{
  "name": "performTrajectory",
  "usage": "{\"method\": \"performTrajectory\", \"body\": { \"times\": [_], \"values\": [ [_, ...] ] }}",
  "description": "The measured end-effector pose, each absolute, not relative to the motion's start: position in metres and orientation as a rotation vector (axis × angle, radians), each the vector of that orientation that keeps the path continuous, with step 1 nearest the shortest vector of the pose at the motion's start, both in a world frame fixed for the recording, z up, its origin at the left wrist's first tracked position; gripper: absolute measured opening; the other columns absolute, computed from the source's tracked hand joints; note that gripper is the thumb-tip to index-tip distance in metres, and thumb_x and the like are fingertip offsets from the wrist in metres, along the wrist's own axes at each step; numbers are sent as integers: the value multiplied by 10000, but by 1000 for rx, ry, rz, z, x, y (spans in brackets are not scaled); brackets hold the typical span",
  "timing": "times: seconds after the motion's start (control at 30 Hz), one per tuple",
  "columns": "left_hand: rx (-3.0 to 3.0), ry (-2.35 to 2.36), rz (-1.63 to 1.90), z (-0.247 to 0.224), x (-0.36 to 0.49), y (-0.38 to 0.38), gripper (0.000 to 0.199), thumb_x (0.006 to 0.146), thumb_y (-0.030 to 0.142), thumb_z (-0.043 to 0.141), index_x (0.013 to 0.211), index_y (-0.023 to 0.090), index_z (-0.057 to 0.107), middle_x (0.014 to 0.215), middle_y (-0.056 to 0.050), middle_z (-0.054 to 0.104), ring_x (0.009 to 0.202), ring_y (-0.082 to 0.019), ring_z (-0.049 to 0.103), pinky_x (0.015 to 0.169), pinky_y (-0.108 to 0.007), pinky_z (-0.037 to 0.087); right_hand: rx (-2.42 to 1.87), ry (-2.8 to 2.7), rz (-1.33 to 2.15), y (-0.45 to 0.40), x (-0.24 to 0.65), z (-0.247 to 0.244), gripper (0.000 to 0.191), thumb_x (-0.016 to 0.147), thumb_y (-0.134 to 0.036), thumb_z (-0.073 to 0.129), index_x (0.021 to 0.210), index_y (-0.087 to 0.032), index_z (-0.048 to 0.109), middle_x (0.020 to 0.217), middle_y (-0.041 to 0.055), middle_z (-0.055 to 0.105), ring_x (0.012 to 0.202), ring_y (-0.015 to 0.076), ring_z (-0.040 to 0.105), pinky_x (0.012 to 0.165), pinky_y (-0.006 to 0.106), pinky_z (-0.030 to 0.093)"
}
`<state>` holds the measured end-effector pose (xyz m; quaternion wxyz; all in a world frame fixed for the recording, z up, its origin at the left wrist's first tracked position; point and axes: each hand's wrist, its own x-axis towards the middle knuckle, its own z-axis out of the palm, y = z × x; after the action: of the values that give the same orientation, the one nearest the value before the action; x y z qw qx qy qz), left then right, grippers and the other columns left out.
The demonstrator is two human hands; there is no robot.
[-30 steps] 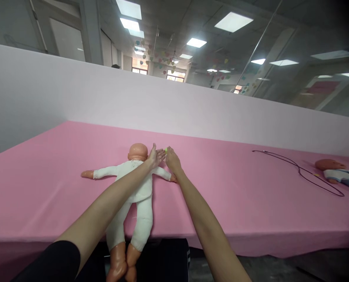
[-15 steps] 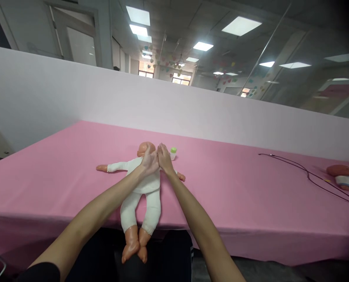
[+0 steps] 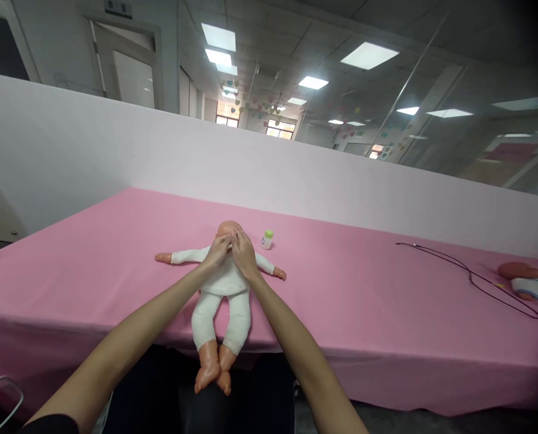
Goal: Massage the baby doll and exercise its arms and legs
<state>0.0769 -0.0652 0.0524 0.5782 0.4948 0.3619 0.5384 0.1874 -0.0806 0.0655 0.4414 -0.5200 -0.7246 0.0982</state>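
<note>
A baby doll (image 3: 226,283) in white clothes lies on its back on the pink-covered table (image 3: 341,289), arms spread, feet over the front edge. My left hand (image 3: 218,248) is at the left side of the doll's face, its fingers curled in; whether they hold anything is too small to tell. My right hand (image 3: 243,250) lies over the right side of the face with its fingers bent toward the left hand. The two hands nearly meet and hide the doll's lower face and neck. A small bottle with a green cap (image 3: 267,240) stands right of the doll's head.
A thin dark cord (image 3: 470,274) lies in a loop on the right of the table. Beyond it, another doll (image 3: 525,278) lies at the right edge. A low white wall (image 3: 296,175) with glass above runs behind the table.
Both hands have moved from in front of the doll's neck and cheek onto its face. My left hand has turned over from palm up and curled its fingers. The view has shifted slightly.
</note>
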Motion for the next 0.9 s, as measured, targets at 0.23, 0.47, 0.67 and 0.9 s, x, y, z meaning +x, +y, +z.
{"method": "performTrajectory", "body": {
  "times": [0.23, 0.47, 0.67, 0.9],
  "values": [
    [2143, 1520, 1223, 3, 48, -61, 298, 994, 168, 454, 1159, 188, 702, 1270, -133, 686, 1233, -284, 602, 1116, -448, 448, -1510, -1985, 96, -73, 190, 24, 360, 1044, -226, 407, 1309, -196, 649, 1321, 134, 659, 1243, 287, 571, 1113, 449, 416],
    [2354, 1781, 808, 17, 60, -59, 285, 975, 136, 463, 1007, 154, 745, 1065, -184, 725, 1032, -323, 665, 877, -420, 485, -1799, -1988, -84, -63, 189, 13, 302, 1018, -120, 419, 1093, -159, 709, 1137, 169, 701, 1046, 302, 621, 930, 402, 472],
    [2376, 1876, 712, 17, 65, -54, 285, 970, 157, 490, 898, 146, 765, 946, -185, 735, 910, -323, 678, 790, -420, 474, -1859, -2036, -129, -65, 189, 10, 341, 1054, -131, 397, 1032, -161, 737, 1078, 157, 724, 1000, 279, 636, 881, 373, 461],
    [2705, 1603, 665, 24, 46, -74, 318, 979, 67, 424, 1010, 105, 738, 1170, -196, 672, 1070, -305, 608, 916, -423, 479, -1677, -2112, -208, -81, 194, 14, 290, 1045, -114, 443, 1063, -119, 733, 1191, 169, 684, 1060, 265, 584, 911, 355, 445]
  ]
}}
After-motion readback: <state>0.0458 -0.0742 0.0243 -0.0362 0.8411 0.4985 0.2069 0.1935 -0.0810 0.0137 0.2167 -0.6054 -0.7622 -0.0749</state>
